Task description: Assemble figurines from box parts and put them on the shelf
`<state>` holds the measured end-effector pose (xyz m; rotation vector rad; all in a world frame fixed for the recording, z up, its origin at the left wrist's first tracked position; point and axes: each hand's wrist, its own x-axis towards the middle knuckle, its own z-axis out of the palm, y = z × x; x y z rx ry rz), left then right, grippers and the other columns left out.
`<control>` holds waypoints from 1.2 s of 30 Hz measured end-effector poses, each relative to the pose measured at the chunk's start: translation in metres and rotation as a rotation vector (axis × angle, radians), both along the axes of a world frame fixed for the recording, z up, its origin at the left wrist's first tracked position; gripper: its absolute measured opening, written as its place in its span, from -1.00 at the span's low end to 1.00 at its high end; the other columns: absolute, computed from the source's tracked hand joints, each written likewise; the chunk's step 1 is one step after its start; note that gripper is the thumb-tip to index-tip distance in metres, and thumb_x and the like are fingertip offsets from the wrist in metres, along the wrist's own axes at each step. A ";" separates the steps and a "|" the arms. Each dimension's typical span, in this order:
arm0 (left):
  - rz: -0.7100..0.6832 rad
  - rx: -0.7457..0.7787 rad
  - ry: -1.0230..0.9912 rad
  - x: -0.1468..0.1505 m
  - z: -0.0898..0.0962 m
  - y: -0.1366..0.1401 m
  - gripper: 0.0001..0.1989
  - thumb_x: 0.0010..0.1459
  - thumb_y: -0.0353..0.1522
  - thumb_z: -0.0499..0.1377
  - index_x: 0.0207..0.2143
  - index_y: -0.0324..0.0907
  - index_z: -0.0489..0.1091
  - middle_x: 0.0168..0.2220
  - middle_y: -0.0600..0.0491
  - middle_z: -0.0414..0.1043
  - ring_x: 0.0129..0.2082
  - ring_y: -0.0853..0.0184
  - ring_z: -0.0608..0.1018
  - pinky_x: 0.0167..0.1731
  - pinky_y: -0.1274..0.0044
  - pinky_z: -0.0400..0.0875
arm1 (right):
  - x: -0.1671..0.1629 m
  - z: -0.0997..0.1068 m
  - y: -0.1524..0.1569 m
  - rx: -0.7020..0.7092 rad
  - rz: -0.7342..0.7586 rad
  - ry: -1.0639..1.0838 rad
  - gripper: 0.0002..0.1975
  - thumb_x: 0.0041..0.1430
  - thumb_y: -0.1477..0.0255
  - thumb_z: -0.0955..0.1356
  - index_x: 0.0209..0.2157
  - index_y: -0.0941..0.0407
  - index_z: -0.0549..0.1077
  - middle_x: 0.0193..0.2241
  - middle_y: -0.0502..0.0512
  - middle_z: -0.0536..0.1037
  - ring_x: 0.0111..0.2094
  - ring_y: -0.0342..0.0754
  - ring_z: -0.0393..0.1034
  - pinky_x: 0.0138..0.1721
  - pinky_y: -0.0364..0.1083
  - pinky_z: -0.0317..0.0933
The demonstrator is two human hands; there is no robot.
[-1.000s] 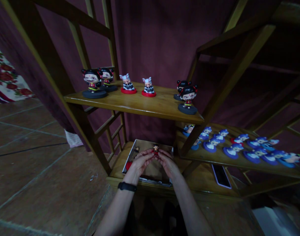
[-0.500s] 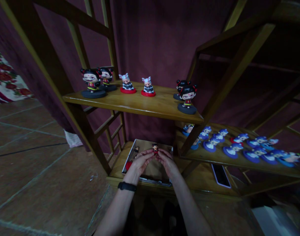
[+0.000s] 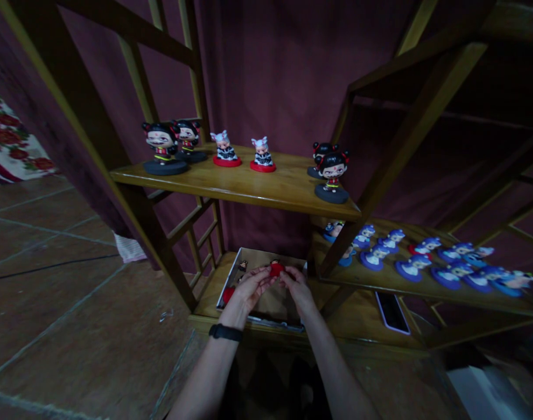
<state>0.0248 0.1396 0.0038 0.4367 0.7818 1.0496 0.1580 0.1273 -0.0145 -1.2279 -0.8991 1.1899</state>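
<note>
Both my hands hold one small figurine (image 3: pixel 276 269) above a shallow cardboard box (image 3: pixel 284 308). Its round red base faces me, and most of the figure behind the base is hidden. My left hand (image 3: pixel 252 288) grips it from the left, fingers closed at the base's edge. On the other side my right hand (image 3: pixel 295 284) pinches the rim with thumb and fingers. Inside the box, a small dark-haired figurine (image 3: pixel 242 265) lies at the back left, and a red piece (image 3: pixel 228 294) shows by the left wall, partly covered by my left hand.
Above my hands, a wooden shelf (image 3: pixel 249 189) bears black-haired figurines (image 3: pixel 160 146) and two white-and-blue ones on red bases (image 3: pixel 263 156). Several purple-based figurines (image 3: pixel 413 267) crowd the right shelf. Beneath it lies a phone (image 3: pixel 392 312). Slanting posts frame the box.
The figurine in my hands has tipped from upright, so that its red base now faces me. My right fingers have shifted along the base. The shelves' figurines stay put.
</note>
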 end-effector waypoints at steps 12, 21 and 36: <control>0.008 -0.021 0.170 -0.001 0.000 0.001 -0.93 -0.05 -0.54 0.18 -0.43 -0.31 0.37 -0.60 0.00 0.43 -0.63 0.47 0.48 -0.61 0.70 0.36 | 0.004 -0.008 0.004 0.103 0.064 -0.114 -0.68 -0.05 0.35 0.28 -0.19 0.05 0.38 -0.43 0.00 0.46 -0.54 -0.18 0.30 -0.49 -0.15 0.24; -0.009 -0.010 0.174 -0.006 -0.002 0.003 -0.77 -0.07 -0.54 0.19 -0.27 -0.32 0.35 -0.54 -0.03 0.47 -0.62 0.46 0.49 -0.61 0.70 0.36 | 0.003 -0.004 -0.002 0.264 0.132 -0.463 -0.72 -0.03 0.43 0.28 -0.21 0.01 0.43 -0.30 0.01 0.45 -0.27 -0.09 0.32 -0.19 -0.08 0.20; -0.026 0.111 0.399 -0.019 -0.010 0.010 -0.77 -0.17 -0.44 0.27 -0.36 -0.28 0.47 -0.57 0.06 0.43 -0.70 0.60 0.35 -0.73 0.77 0.14 | 0.004 -0.005 0.003 0.041 0.055 -0.161 -0.74 -0.17 0.23 0.37 -0.42 0.08 0.50 -0.46 0.02 0.52 -0.44 -0.07 0.36 -0.40 -0.10 0.23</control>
